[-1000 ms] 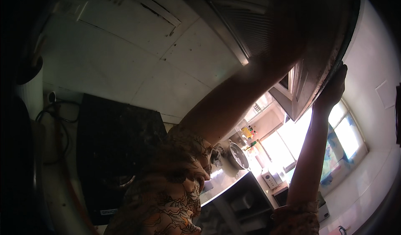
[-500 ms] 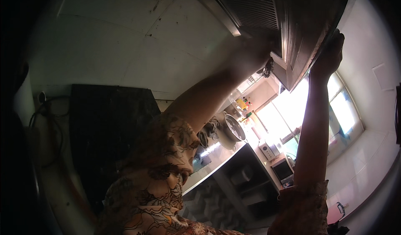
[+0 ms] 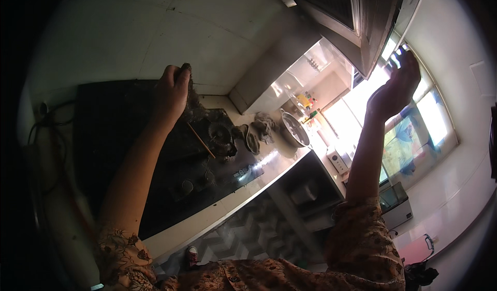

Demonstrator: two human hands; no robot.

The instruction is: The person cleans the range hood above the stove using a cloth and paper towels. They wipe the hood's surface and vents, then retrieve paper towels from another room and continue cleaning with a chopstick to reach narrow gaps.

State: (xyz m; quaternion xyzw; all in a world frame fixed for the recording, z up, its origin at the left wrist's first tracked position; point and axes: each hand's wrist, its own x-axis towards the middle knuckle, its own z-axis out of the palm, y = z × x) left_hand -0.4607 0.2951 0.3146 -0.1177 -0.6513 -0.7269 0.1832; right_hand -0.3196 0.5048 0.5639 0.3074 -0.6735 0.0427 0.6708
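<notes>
The left hand (image 3: 171, 92) is closed around a dark scouring wad (image 3: 187, 84) above the black glass cooktop (image 3: 155, 172), while the right hand (image 3: 396, 86) (fingers spread, empty) is raised near the steel range hood (image 3: 362, 17), as if for support.

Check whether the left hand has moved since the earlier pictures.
Yes. The left hand was up at the underside of the range hood; it has come down and now holds a dark clump above the black stove top.
</notes>
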